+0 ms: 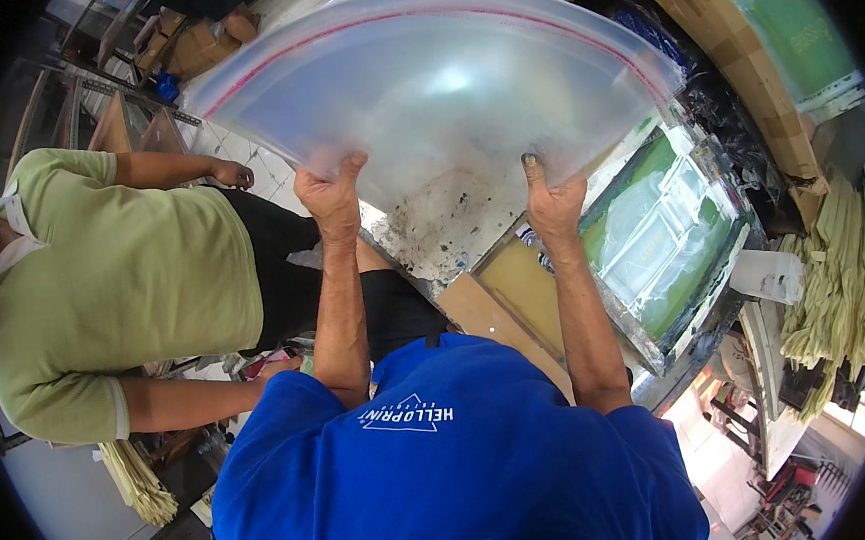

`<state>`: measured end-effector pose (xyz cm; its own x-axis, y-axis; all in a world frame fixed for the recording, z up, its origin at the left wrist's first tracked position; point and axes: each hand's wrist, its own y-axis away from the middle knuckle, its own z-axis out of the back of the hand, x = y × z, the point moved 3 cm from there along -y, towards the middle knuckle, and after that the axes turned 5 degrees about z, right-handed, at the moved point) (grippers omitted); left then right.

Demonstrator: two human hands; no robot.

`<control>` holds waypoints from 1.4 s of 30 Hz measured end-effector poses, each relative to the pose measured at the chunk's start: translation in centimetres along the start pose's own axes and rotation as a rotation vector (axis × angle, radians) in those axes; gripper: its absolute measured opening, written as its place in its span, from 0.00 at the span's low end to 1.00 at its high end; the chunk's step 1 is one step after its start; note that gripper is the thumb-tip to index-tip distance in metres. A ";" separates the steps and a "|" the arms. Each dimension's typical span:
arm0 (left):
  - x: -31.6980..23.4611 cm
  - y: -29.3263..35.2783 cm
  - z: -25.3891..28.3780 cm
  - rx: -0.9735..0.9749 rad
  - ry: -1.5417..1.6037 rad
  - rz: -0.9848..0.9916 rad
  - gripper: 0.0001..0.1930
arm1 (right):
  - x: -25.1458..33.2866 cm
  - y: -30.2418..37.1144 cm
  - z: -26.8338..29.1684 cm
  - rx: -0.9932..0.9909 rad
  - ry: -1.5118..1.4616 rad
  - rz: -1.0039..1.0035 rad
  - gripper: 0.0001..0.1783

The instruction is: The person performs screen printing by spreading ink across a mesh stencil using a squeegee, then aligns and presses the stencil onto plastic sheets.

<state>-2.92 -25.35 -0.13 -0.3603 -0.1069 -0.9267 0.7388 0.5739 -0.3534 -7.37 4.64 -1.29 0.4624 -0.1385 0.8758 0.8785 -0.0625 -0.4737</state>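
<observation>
A wide sheet of clear plastic [449, 78], which looks like a large zip bag with a red line along its far edge, spreads out in front of me above a stained worktable [440, 234]. Whether it is one bag or a stack I cannot tell. My left hand [329, 199] is closed on its near edge at the left, thumb on top. At the right, my right hand [556, 203] pinches the same edge, its thumb also on top. The other fingers of both hands are mostly hidden.
Right of my right arm lies a printing screen [607, 248] with green mesh and white smears. A co-worker in a light green shirt [141, 265] stands close on my left. Long cardboard [728, 49] leans at the upper right, above hanging pale strips [840, 282]. A brown board [496, 316] lies before me.
</observation>
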 end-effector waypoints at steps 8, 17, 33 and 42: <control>0.0 -0.5 0.4 0.100 0.030 0.079 0.16 | 0.4 -0.4 0.0 -0.015 -0.068 -0.056 0.20; 0.3 -0.6 -0.3 0.101 -0.033 0.094 0.13 | 0.5 -0.4 -0.1 -0.016 -0.012 -0.028 0.14; -2.3 -0.7 -1.1 0.091 -0.076 0.242 0.12 | 3.3 -2.4 -0.6 0.007 0.019 -0.148 0.09; 2.1 -3.5 1.7 -0.031 -0.181 0.539 0.13 | -2.4 -9.5 -5.5 0.429 0.266 -0.295 0.17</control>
<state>-5.34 -28.96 -1.02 0.1683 0.0713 -0.9832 0.7732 0.6090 0.1765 -17.52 0.09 0.56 0.1933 -0.4229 0.8853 0.9614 0.2617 -0.0849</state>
